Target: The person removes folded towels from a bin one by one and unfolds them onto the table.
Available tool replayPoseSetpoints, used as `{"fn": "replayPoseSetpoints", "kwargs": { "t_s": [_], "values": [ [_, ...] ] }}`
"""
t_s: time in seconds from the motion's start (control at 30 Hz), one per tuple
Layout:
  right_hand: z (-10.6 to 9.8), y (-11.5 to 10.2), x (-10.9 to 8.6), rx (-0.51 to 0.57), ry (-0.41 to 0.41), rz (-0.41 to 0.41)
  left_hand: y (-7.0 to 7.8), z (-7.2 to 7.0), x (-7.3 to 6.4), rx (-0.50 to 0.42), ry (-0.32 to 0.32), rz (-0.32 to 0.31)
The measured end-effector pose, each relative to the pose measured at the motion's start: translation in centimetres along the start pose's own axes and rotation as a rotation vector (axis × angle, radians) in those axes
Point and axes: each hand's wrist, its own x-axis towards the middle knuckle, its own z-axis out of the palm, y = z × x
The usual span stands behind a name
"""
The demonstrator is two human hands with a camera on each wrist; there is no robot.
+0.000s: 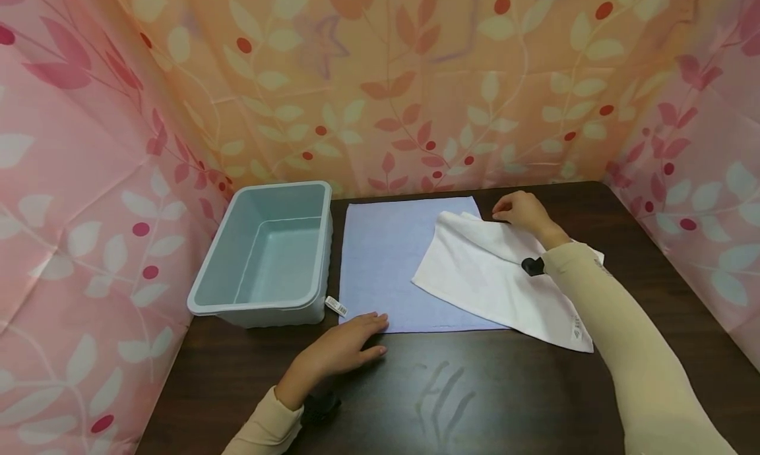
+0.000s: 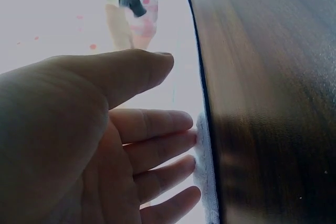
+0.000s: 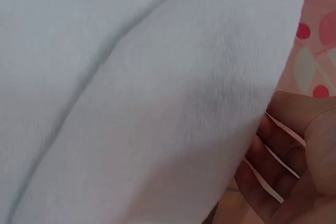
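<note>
A light blue towel (image 1: pixel 386 264) lies flat on the dark table. Over its right part spreads a white towel (image 1: pixel 469 257), slanted and creased, with a small printed mark near its near right corner. My right hand (image 1: pixel 525 214) is at the white towel's far edge, fingers curled. In the right wrist view the fingertips of that hand (image 3: pixel 283 156) go behind the edge of the white towel (image 3: pixel 157 103). With fingers straight, my left hand (image 1: pixel 347 346) rests at the blue towel's near left corner. The left wrist view has its fingertips (image 2: pixel 184 121) at the towel's edge.
A pale grey-blue plastic bin (image 1: pixel 320 244) stands at the left, close beside the blue towel. A white label (image 1: pixel 336 306) sticks out between them. Floral curtains (image 1: pixel 415 79) enclose the table's back and sides. Smudges mark the wooden tabletop (image 1: pixel 475 402) in front.
</note>
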Motion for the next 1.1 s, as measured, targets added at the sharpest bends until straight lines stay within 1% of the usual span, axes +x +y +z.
{"fn": "replayPoseSetpoints", "kwargs": {
  "t_s": [0.13,0.23,0.33,0.43,0.53,0.73,0.9,1.0,1.1],
  "values": [
    [1.5,-1.2,1.1,-0.034,-0.052,0.007,0.0,0.1,0.1,0.006,0.002,-0.002],
    [2.2,-1.5,1.5,-0.078,-0.081,0.017,0.0,0.1,0.2,0.008,0.001,-0.003],
    [2.7,-1.6,1.7,-0.093,-0.098,0.022,0.0,0.1,0.1,0.001,0.001,-0.006],
    [3.0,-1.8,1.8,-0.096,-0.081,0.010,-0.1,0.1,0.1,-0.003,0.002,-0.011],
    [3.0,-1.9,2.0,-0.099,-0.043,-0.001,-0.2,0.1,0.1,-0.006,0.004,-0.015],
    [2.2,-2.7,2.8,-0.102,0.026,0.010,-0.3,0.0,0.0,-0.006,0.013,-0.013],
    [1.6,-3.0,3.3,-0.139,0.069,0.008,-0.2,0.0,0.0,-0.005,0.009,-0.009],
    [1.6,-2.8,3.4,-0.154,0.071,0.013,-0.1,0.0,0.0,-0.006,0.005,-0.004],
    [1.9,-2.5,3.7,-0.154,0.043,0.027,-0.1,0.0,0.0,-0.008,0.001,-0.003]
  ]
}}
